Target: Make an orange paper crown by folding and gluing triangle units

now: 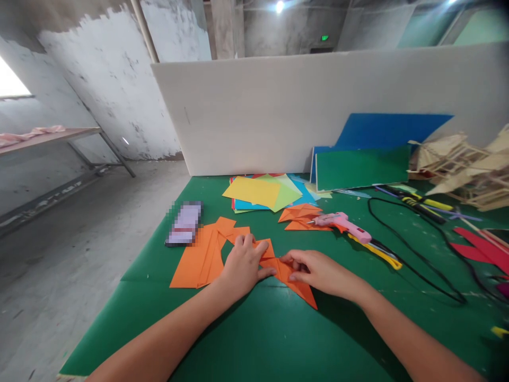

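Both my hands rest on a folded orange paper piece [296,284] lying on the green table [254,339]. My left hand [243,265] presses flat on its left part, fingers spread. My right hand [314,269] pinches a fold near the paper's middle with thumb and fingertips. A pointed corner of the piece sticks out toward me, below my right hand. Left of my left hand lie folded orange sheets [201,254].
A phone [185,223] lies at the left. A stack of coloured paper [264,192], more folded orange pieces [300,216], a pink glue gun [345,224] with a black cord [417,254], green and blue boards [363,165], a wooden model [461,164] and red shapes [483,248] fill the back and right.
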Demonstrator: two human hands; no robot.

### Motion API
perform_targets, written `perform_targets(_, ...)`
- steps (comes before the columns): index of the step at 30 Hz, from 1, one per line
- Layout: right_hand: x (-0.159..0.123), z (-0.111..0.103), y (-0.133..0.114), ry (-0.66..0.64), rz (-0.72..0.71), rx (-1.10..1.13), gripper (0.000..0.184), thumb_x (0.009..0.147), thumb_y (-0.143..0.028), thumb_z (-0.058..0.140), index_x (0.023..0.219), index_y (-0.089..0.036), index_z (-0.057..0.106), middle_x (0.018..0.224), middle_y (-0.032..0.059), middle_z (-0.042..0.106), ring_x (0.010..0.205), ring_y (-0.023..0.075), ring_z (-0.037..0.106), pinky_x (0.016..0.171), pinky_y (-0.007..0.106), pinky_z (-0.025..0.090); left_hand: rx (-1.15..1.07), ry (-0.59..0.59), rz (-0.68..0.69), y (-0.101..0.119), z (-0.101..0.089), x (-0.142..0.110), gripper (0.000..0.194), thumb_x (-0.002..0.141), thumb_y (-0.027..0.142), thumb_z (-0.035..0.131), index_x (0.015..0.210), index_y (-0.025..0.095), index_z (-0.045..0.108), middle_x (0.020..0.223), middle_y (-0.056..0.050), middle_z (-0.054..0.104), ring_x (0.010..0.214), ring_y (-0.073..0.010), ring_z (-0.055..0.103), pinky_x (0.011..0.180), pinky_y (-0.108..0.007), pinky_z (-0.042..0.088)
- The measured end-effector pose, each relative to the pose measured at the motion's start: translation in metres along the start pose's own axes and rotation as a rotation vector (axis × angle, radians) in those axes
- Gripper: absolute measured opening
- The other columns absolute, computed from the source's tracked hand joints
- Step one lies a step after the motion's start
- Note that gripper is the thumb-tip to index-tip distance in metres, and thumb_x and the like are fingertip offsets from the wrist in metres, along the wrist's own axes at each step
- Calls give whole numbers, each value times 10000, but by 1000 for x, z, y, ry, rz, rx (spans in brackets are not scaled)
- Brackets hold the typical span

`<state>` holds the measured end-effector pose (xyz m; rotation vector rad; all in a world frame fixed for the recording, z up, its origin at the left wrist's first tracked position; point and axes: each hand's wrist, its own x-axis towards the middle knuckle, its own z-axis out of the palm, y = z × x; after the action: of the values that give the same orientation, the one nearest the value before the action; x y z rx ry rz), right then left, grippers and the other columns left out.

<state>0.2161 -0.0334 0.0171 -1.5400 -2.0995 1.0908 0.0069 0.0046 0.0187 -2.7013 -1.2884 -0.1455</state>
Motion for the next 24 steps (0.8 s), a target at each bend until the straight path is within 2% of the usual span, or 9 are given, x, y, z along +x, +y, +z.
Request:
perform_targets(5,1,0,-1,-1,-4,-8,343,793,-299,597,1120,-207,642,790,21,653,701,165,583,597,246,392,47,12,18,0,2,-1,584,769,686,487,1029,171,578,927,-106,542,850,-267,474,740,-368,407)
perform_targets(11,1,-1,2,-14,-24,-17,379,803,-337,595,1159,-219,649,785,21,668,681,164,573,577,241,385,-26,49,9,0,3,-1,551,751,676,529,993,185,587,936,-97,534,848,-264,461,740,-371,398)
perform_targets(16,-1,-3,1,-58,-22,22,411,797,-357,605,1190,-243,642,846,24,698,697,178,578,593,250,399,6,35,16,2,2,-3,552,751,677,528,990,182,590,896,-94,538,818,-262,456,715,-367,390)
perform_targets(20,-2,-4,0,-65,-26,20,415,795,-369,610,1187,-241,648,835,27,706,696,184,578,598,254,402,36,16,17,3,3,-5,560,752,673,534,999,173,593,903,-106,540,829,-275,457,710,-372,391)
perform_targets(24,-2,-4,-1,-54,-38,-6,393,791,-356,612,1166,-251,663,841,20,715,689,186,578,597,255,394,3,56,15,3,6,-6,541,753,672,536,980,184,595,923,-105,530,860,-282,452,730,-386,391)
